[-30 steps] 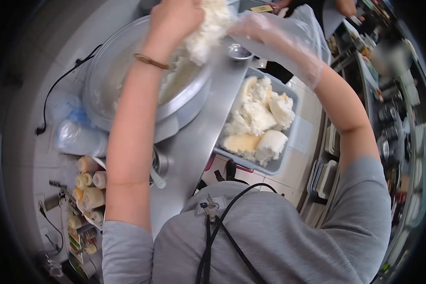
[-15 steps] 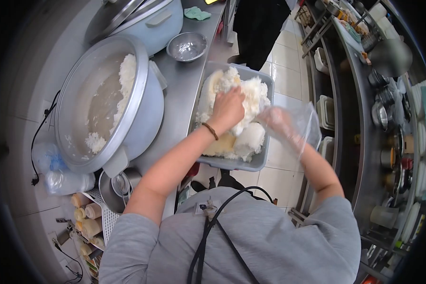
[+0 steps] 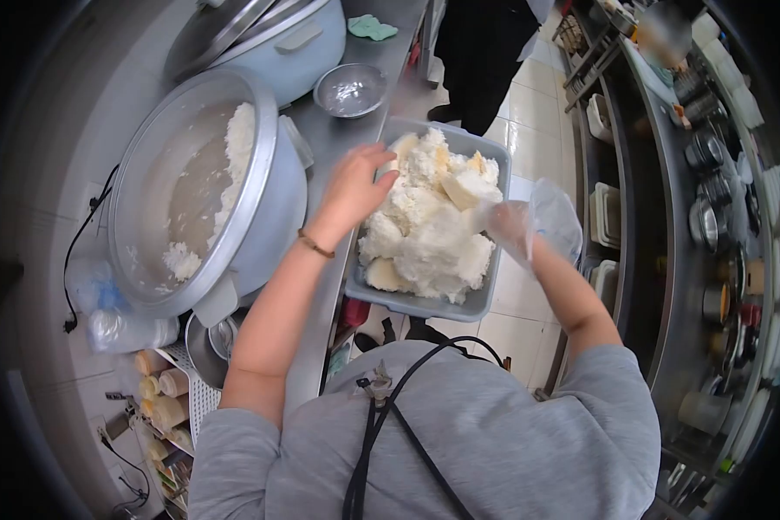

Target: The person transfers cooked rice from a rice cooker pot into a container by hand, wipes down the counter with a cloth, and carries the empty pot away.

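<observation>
A grey plastic tub (image 3: 407, 307) holds a big heap of white cooked rice (image 3: 433, 230), clumped, with some yellowish crusty pieces. My left hand (image 3: 355, 192), bare and with a brown band at the wrist, hovers at the tub's left edge. Its fingers are spread and hold nothing. At the tub's right side is my right hand (image 3: 510, 222), inside a loose clear plastic glove (image 3: 556, 221). Motion smears its fingers, so their pose is hard to make out. It is beside the rice; whether it touches it I cannot tell.
On the steel counter (image 3: 325, 130) at left, a large tilted pot (image 3: 290, 186) has rice stuck inside. Beyond it are a metal bowl (image 3: 352, 90), a second lidded pot (image 3: 290, 56) and a green cloth (image 3: 372, 28). A person in dark trousers (image 3: 481, 61) stands ahead. Shelving (image 3: 637, 173) lines the right.
My left hand has lifted off the rice and moved left to the tub's edge. My gloved right hand has shifted slightly right. The rice now looks more broken up and piled.
</observation>
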Motion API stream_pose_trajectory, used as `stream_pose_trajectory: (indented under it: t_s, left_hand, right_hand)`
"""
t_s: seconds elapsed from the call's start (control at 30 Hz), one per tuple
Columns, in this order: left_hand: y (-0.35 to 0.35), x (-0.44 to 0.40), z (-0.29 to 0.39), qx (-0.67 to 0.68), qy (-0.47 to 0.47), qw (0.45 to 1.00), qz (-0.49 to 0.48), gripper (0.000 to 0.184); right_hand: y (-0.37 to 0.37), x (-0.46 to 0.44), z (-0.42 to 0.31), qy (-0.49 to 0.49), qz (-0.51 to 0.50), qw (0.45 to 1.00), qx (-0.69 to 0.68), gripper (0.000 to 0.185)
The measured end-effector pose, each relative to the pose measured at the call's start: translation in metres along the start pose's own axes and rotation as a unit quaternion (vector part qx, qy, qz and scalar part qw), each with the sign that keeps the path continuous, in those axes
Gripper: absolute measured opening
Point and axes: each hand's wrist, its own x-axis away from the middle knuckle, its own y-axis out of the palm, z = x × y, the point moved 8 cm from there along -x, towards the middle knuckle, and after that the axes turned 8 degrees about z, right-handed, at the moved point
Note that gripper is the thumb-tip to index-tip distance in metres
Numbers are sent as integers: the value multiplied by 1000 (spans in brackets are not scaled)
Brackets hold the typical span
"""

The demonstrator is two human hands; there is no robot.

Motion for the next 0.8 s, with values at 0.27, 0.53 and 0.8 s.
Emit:
stream_pose_trajectory:
  t_s: [0.27, 0.53, 0.8]
  left_hand:
    - [-177, 66, 5, -42, -23, 990, 133, 28]
    - [-307, 127, -153, -182, -256, 926, 208, 21]
    - [-311, 170, -239, -268, -273, 889, 253, 5]
  right_hand:
    - [-115, -54, 12, 18, 14, 996, -84, 25]
    - [-324, -184, -188, -185, 103, 959, -191, 33]
    - [-314, -313, -384, -332, 170, 924, 85, 21]
